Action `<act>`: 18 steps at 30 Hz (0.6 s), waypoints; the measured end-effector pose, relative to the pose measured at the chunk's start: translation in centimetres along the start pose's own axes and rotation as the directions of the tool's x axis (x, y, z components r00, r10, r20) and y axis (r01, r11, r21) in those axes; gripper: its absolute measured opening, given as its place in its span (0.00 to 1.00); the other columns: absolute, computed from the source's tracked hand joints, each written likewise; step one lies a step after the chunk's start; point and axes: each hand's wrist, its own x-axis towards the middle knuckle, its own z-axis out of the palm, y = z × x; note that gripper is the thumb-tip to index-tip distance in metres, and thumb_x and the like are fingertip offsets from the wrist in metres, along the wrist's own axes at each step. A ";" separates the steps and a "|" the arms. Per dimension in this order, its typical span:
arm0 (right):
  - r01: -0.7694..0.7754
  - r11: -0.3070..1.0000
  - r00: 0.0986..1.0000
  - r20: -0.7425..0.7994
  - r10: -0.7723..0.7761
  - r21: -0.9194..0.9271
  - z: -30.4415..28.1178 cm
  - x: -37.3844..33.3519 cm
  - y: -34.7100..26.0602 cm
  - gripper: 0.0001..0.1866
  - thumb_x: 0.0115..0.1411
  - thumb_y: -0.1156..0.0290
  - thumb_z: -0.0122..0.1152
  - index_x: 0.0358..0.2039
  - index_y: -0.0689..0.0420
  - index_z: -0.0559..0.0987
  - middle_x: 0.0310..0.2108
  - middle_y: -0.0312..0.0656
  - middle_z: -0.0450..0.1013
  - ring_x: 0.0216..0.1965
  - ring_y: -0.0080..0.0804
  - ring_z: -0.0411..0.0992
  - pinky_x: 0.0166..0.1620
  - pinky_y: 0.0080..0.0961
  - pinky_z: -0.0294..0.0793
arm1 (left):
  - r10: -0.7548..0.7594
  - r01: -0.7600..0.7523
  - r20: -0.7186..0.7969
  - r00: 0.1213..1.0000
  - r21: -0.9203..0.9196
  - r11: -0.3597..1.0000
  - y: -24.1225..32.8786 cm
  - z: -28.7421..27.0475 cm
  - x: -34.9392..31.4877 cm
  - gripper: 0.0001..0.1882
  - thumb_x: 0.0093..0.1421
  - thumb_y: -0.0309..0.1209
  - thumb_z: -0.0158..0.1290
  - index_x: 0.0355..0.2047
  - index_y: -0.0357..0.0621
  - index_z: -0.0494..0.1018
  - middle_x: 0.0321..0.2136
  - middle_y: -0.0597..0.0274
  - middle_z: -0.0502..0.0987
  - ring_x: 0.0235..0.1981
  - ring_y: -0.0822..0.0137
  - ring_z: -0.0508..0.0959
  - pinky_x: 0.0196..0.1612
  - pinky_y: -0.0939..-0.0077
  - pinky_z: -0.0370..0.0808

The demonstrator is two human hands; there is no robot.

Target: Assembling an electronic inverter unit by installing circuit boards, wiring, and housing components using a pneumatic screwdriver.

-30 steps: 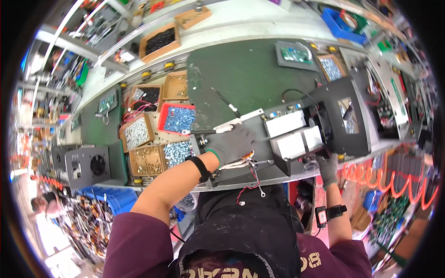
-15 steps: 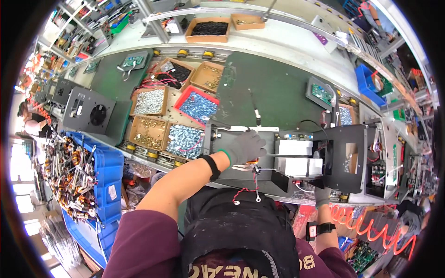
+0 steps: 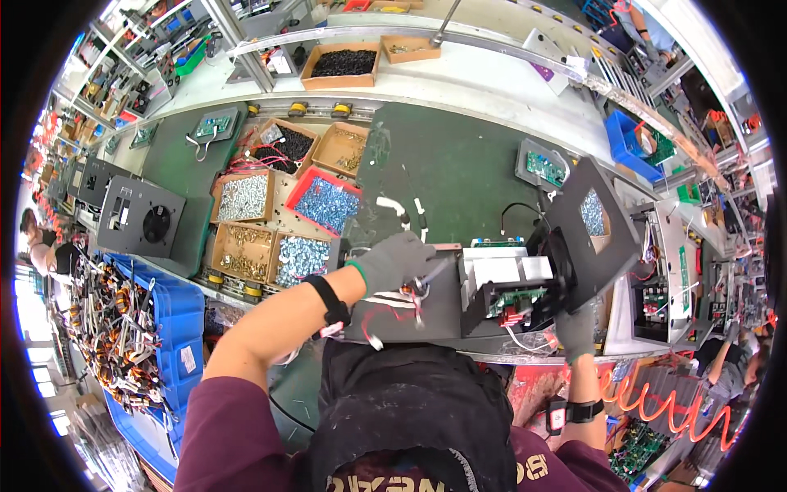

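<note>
A black metal case (image 3: 438,307) lies in front of me, with silver heat sinks (image 3: 502,271) in its middle and a raised end panel (image 3: 589,220) with a rectangular opening at its right. My right hand (image 3: 579,328), in a grey glove, is closed on the panel's lower corner; its fingertips are partly hidden. Over the case's left part is my gloved left hand (image 3: 398,264), its fingers curled, with what they grip hidden beneath. Below it lie loose wires with an orange-ringed coil (image 3: 407,289) and a white connector (image 3: 375,341). White-sleeved leads (image 3: 393,208) lie beyond the hand.
Parts boxes, among them a red tray (image 3: 326,205) of bluish screws, stand left of the green mat (image 3: 447,156). A circuit board (image 3: 543,166) lies at the far right. A blue bin (image 3: 180,328) of wired coils is at my left; an orange coiled hose (image 3: 656,406) hangs at right.
The case has turned and its end panel now tilts with its far side raised. My left hand has moved left and curled its fingers. The wires have shifted left.
</note>
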 end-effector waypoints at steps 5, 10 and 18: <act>-0.008 0.805 0.966 0.205 0.160 -0.593 -0.9 7.6 -5.6 0.16 0.48 0.62 0.56 0.28 0.64 0.78 0.29 0.59 0.74 0.36 0.58 0.73 0.41 0.45 0.72 | -0.074 0.005 -0.079 0.994 -0.650 0.760 -4.0 1.3 -0.3 0.13 0.54 0.33 0.50 0.41 0.51 0.68 0.36 0.58 0.70 0.40 0.56 0.73 0.43 0.65 0.70; 0.097 0.749 0.970 0.232 0.077 -0.655 1.6 14.6 -10.2 0.16 0.48 0.61 0.54 0.29 0.63 0.78 0.31 0.57 0.74 0.38 0.56 0.73 0.43 0.44 0.72 | 0.053 -0.029 0.060 0.997 -0.351 0.936 -7.7 -0.3 -0.6 0.29 0.52 0.46 0.55 0.53 0.55 0.64 0.42 0.54 0.69 0.41 0.50 0.73 0.46 0.58 0.71; 0.243 0.940 0.915 0.379 -0.141 -0.238 3.5 17.7 -9.1 0.20 0.55 0.54 0.59 0.40 0.58 0.78 0.31 0.49 0.75 0.32 0.39 0.73 0.36 0.34 0.70 | -0.146 0.236 0.358 0.922 -0.222 0.946 -13.7 -3.0 -0.3 0.21 0.44 0.43 0.59 0.36 0.44 0.75 0.29 0.52 0.76 0.32 0.49 0.77 0.35 0.58 0.74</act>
